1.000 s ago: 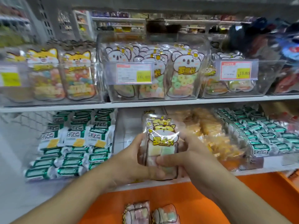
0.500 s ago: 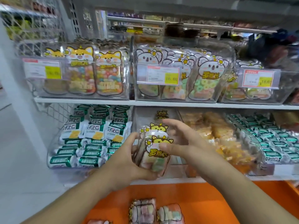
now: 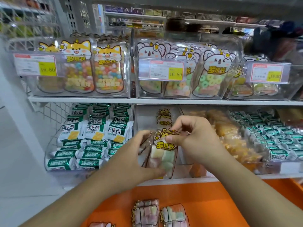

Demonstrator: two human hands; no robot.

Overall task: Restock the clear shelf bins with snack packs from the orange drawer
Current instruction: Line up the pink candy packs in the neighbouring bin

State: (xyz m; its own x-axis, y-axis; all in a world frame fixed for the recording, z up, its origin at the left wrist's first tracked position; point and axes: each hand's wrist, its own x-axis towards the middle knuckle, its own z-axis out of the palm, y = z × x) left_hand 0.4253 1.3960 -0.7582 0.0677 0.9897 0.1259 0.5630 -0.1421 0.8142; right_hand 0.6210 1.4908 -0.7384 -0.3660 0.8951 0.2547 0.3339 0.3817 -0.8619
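Now both hands hold one pack (image 3: pixel 161 151) at the bin (image 3: pixel 147 115) mouth, mid frame: left hand (image 3: pixel 131 158) grips its bottom, right hand (image 3: pixel 190 136) pinches its top. Two packs (image 3: pixel 159 212) lie low in the orange drawer (image 3: pixel 221 202).

I'm seeing pastel pink, green and white marshmallows showing through the clear snack pack (image 3: pixel 162 154); the drawer (image 3: pixel 213 202) is glowing orange.
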